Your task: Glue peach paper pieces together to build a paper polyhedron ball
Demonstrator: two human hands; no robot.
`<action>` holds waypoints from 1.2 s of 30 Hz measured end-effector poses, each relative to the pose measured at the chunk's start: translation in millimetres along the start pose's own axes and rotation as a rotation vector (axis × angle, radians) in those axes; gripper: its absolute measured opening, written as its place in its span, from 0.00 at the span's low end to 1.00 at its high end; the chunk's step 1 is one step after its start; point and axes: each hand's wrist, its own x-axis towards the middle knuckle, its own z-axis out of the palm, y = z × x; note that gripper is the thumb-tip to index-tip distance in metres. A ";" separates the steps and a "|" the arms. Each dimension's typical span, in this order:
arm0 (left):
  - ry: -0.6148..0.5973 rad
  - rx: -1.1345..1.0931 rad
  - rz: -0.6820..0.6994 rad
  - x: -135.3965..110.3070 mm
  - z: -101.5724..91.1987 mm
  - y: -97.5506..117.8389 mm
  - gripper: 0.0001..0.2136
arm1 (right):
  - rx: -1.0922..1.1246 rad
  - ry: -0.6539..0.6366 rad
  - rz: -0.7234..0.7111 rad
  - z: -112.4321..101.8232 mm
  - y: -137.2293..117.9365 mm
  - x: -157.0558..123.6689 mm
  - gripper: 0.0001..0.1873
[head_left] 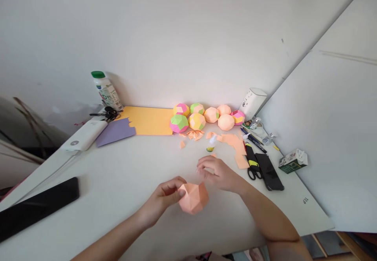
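A peach paper ball (193, 200) is held over the surface (123, 174), nearer to its front edge than to its back edge by the wall. It is gripped at its upper left rim between the thumb and fingers of the left hand (171, 191). The right hand (213, 171) is placed just beyond the ball and to its right, apart from it; its fingers are loosely bent, and nothing is seen in them. The left hand is thus the nearer one. No clear long axis is shown by the rounded ball; a pointed flap is turned up on its right side, towards the right hand. Beyond the right hand, room is limited by a small glue bottle (210, 146) and peach scraps (232, 140); towards the right edge, by scissors (253, 167) and a phone (269, 171). Wider bare room is left on the left, before a purple sheet (115, 132).
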 end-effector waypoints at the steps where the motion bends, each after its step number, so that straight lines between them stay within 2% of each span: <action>1: -0.022 -0.039 -0.049 -0.7 5.8 5.3 0.12 | 0.002 0.047 0.062 -10.0 4.1 -0.6 0.11; 3: -0.040 -0.085 -0.124 -0.3 18.0 15.5 0.12 | -0.003 0.160 0.228 -28.0 19.2 -0.1 0.11; 5: 0.023 -0.148 -0.181 3.9 28.9 22.5 0.13 | -0.009 0.363 0.399 -39.1 41.6 3.1 0.11; 6: 0.050 -0.188 -0.198 7.5 33.0 24.0 0.12 | -0.022 0.416 0.432 -41.1 54.3 5.6 0.15; 9: 0.065 -0.248 -0.170 21.3 38.0 19.0 0.13 | -0.029 0.440 0.435 -33.4 90.6 15.2 0.28; 10: 0.083 -0.267 -0.164 25.4 37.2 14.8 0.13 | -0.022 0.431 0.421 -27.6 100.5 18.7 0.30; 13: 0.054 -0.303 -0.169 31.6 30.0 0.1 0.14 | -0.008 0.408 0.358 -9.9 120.0 29.4 0.29; 15: -0.006 -0.300 -0.178 31.5 23.5 -7.0 0.14 | -0.003 0.399 0.316 -3.6 122.8 34.4 0.23; 17: -0.036 -0.300 -0.152 30.0 17.9 -9.7 0.14 | -0.001 0.395 0.274 -5.2 115.5 34.9 0.19; 20: -0.054 -0.297 -0.077 28.4 12.5 -6.8 0.13 | 0.000 0.340 0.183 -21.3 85.9 25.0 0.19; 21: -0.055 -0.294 -0.057 28.2 11.5 -5.0 0.13 | -0.007 0.292 0.135 -28.8 72.6 19.3 0.19; 23: -0.060 -0.276 -0.012 27.6 10.8 -1.5 0.12 | -0.103 0.090 -0.020 -42.8 44.9 6.4 0.18; 27: -0.068 -0.304 0.054 25.4 12.1 1.2 0.11 | -0.266 -0.138 -0.126 -54.0 4.2 -15.9 0.20; 30: -0.088 -0.357 0.069 23.9 13.3 0.8 0.11 | -0.357 -0.196 -0.182 -50.0 -7.3 -23.2 0.20; 36: -0.101 -0.398 0.046 24.1 14.0 1.5 0.10 | -0.392 -0.233 -0.215 -42.7 -10.4 -20.5 0.19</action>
